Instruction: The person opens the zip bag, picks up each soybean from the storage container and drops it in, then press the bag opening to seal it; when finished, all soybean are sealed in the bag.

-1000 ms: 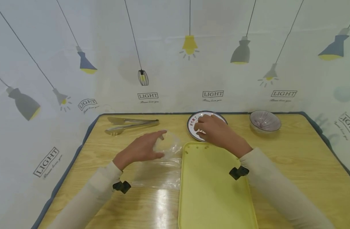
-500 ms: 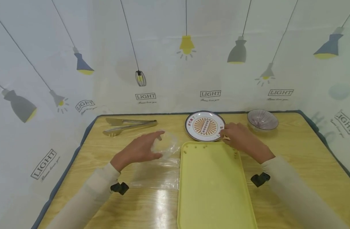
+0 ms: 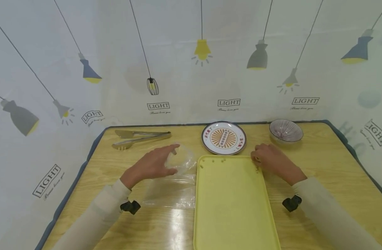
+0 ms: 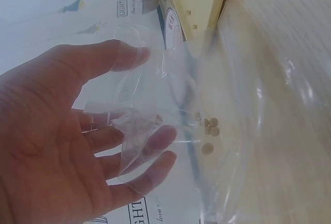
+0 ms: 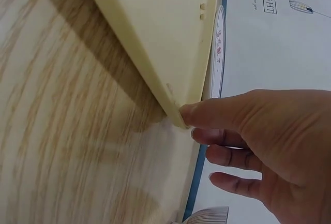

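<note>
My left hand, thumb and fingers spread apart, is at the mouth of a clear plastic bag. Film overlaps the thumb tip and fingertips in the left wrist view. Several small round tan beads show through the bag. At the far right corner of a yellow tray, my right hand pinches the rim, the thumb lying on the corner in the right wrist view. Small tan pieces lie along the tray's far edge, and a few more are beside the right fingertips.
A round patterned plate stands just behind the tray. Metal tongs lie at the back left of the wooden table, and a striped bowl is at the back right. A printed cloth wall rises behind.
My right hand has moved from over the plate to the right, onto the tray's far right corner, uncovering the plate. The left hand stays at the bag. The head view has shifted slightly.
</note>
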{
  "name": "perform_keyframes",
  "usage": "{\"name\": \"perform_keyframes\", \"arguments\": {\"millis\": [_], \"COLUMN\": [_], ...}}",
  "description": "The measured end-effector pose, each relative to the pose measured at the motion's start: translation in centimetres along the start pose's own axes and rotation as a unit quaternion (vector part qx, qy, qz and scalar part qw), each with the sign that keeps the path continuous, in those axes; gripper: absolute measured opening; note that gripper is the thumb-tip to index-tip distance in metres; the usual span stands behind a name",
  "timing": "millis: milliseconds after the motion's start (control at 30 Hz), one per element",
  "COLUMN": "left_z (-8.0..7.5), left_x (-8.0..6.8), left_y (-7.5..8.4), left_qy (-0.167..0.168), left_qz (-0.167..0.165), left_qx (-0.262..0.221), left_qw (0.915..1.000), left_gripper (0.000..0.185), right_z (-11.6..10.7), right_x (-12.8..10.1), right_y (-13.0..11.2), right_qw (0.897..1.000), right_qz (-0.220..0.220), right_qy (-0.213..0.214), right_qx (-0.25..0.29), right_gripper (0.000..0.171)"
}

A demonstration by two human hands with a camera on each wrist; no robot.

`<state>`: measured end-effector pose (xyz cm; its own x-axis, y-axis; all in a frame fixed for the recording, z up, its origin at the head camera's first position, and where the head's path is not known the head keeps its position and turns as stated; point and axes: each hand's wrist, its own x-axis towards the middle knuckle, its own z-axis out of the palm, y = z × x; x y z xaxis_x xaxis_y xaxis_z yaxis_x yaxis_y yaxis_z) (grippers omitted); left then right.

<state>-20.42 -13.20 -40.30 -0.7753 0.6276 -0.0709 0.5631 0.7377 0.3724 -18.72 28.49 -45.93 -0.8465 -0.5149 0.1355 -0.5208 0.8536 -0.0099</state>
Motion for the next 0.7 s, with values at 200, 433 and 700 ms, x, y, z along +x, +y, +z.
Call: {"name": "perform_keyframes", "arguments": {"millis": [200,433,700], "left_z": [-0.2,-0.1,0.2], "left_x": [-0.3,-0.3,-0.2], "left_y": [-0.2,-0.4,-0.2], "left_qy": [0.001,0.001,-0.005], "left_qz": [-0.003,0.000,-0.007], "left_qx": [0.002,0.001,-0.008], "left_qw": [1.0000,1.0000,0.9999], "left_gripper": [0.085,0.084,0.085], "right_z": [0.3,0.3,-0.5], "right_x": [0.3,0.4,1.8], "right_y": [-0.1,-0.3,-1.3], "right_qw": [1.000,1.000,1.000], "right_qz": [0.014,0.010,-0.007], "right_qy": [-0.024,-0.014,0.013], "right_qx": [0.007,0.009,-0.004], "right_gripper": [0.016,0.020,0.015]}}
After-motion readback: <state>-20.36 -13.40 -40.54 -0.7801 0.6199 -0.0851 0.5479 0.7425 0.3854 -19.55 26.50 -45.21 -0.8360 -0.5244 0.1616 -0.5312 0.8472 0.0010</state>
